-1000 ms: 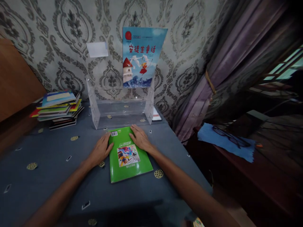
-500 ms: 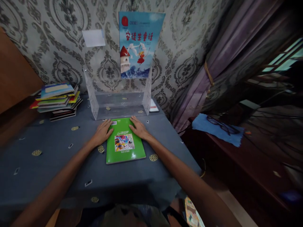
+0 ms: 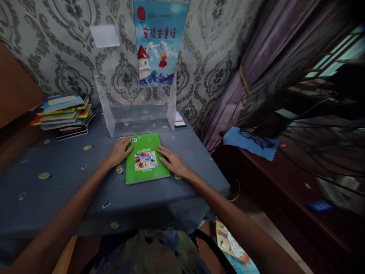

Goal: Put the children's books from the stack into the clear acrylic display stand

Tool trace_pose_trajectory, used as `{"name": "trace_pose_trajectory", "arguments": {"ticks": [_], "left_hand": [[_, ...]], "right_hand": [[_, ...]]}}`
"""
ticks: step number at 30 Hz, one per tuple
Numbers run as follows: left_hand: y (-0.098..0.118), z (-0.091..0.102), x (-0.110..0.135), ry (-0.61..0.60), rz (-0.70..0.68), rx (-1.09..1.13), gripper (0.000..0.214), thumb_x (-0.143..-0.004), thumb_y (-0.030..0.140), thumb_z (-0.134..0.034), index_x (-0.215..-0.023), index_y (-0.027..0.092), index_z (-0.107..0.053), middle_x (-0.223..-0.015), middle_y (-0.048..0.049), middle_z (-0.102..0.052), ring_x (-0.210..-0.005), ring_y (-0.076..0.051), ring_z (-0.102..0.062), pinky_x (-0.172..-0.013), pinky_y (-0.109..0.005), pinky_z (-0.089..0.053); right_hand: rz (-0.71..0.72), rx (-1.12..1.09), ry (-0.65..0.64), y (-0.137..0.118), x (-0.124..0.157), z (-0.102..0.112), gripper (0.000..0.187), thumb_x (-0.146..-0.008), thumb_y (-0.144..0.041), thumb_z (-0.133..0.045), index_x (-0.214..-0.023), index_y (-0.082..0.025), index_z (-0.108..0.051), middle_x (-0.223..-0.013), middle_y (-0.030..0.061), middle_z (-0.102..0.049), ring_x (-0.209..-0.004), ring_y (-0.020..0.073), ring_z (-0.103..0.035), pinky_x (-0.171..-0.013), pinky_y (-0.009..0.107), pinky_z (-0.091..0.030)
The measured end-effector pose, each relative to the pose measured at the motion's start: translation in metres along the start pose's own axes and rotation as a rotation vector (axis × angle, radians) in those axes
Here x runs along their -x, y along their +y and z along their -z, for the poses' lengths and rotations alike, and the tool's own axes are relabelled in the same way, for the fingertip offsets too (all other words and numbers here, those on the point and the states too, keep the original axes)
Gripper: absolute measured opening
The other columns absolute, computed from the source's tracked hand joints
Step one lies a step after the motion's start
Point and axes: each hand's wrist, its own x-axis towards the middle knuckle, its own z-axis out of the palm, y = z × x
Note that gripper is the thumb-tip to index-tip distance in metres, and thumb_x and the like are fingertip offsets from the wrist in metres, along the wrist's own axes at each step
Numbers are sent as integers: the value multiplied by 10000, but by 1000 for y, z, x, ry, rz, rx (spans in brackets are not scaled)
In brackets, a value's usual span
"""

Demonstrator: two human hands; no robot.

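Note:
A green book [image 3: 146,175] lies flat on the dark blue tablecloth, its back cover up with a barcode near the far left corner. My left hand [image 3: 121,150] rests on its far left edge, fingers stretched out. At the right edge, my right hand [image 3: 173,161] lies with its fingers spread over the cover's side. Just beyond the book stands a clear acrylic stand [image 3: 134,124]. A blue book [image 3: 159,45] with a castle and a red-dressed figure on its cover is upright at the stand's upper right.
A pile of books [image 3: 64,110] sits at the table's left. The patterned wall and a tied purple curtain [image 3: 228,102] are behind. To the right, a dark red cabinet [image 3: 256,179] holds a blue cloth [image 3: 242,142] with glasses, and cables. More books [image 3: 232,243] lie low at the right.
My right hand has slid nearer along the book's right edge, away from its far corner. My left hand stays at the far left edge. The view has tilted down and shifted slightly right.

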Motion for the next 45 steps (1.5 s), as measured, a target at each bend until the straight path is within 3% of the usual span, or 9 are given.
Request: {"name": "trace_pose_trajectory", "arguments": {"ticks": [6,11,16,22,26,32,37,42,45], "left_hand": [[12,5,6,20,1,-20,586,-981,447,-374,-1388,68,-559,-1503,-184,-531,-1424,-298,-462,-1211,-493,-329],[26,14,33,-9,-64,-3,533,-991,452,-374,-1371,148,-590,-1483,-132,-566,-1408,-278,-486,-1193,-512,-365],[45,26,78,-10,-117,40,527,-1008,459,-360,-1356,159,-617,-1450,-122,-599,-1396,-277,-505,-1191,-516,-382],[62,40,137,15,-227,124,428,-1023,381,-392,-1351,266,-642,-1403,-74,-645,-1340,-257,-569,-1156,-508,-442],[67,46,158,4,-288,104,408,-1012,310,-443,-1382,314,-613,-1409,-58,-642,-1331,-244,-578,-1161,-507,-428],[88,45,141,-111,-451,27,422,-1022,304,-451,-1430,283,-561,-1410,-65,-642,-1372,-234,-535,-1183,-502,-369],[124,24,112,-147,-573,-10,449,-1038,345,-426,-1470,246,-498,-1448,-81,-606,-1399,-238,-497,-1200,-507,-329],[160,4,89,-194,-601,-38,467,-1050,373,-371,-1471,200,-477,-1471,-122,-576,-1428,-255,-457,-1187,-495,-319],[168,1,77,-212,-601,-31,480,-1056,408,-353,-1465,191,-479,-1462,-128,-580,-1392,-255,-493,-1170,-491,-327]], "right_hand": [[18,25,-20,-32,51,6,468,-1020,-357,-467,-1467,-231,-529,-1551,119,-488,-1434,253,-467,-1190,538,-379],[23,92,-5,-56,84,6,436,-1044,-335,-421,-1450,-240,-547,-1518,113,-530,-1422,244,-484,-1193,553,-368],[32,126,44,-62,91,3,405,-1028,-282,-446,-1396,-221,-603,-1463,124,-586,-1384,254,-528,-1172,550,-395],[8,88,76,-64,88,1,394,-1007,-272,-479,-1372,-265,-627,-1450,103,-600,-1361,266,-551,-1150,579,-402],[-21,17,121,-65,89,2,362,-997,-294,-497,-1311,-282,-677,-1416,88,-632,-1307,272,-597,-1119,564,-442],[-60,-106,178,-64,90,6,360,-1022,-344,-456,-1250,-232,-712,-1337,109,-686,-1266,251,-628,-1096,490,-486],[-119,-178,220,-66,92,12,382,-1040,-371,-422,-1308,-256,-669,-1307,80,-704,-1227,232,-650,-1086,452,-497],[-151,-206,223,-66,93,14,388,-1045,-393,-413,-1330,-268,-645,-1238,71,-731,-1170,222,-675,-1053,429,-520],[-150,-213,239,-65,93,13,385,-1043,-385,-414,-1332,-267,-638,-1282,72,-713,-1182,218,-669,-1066,431,-510]]}}
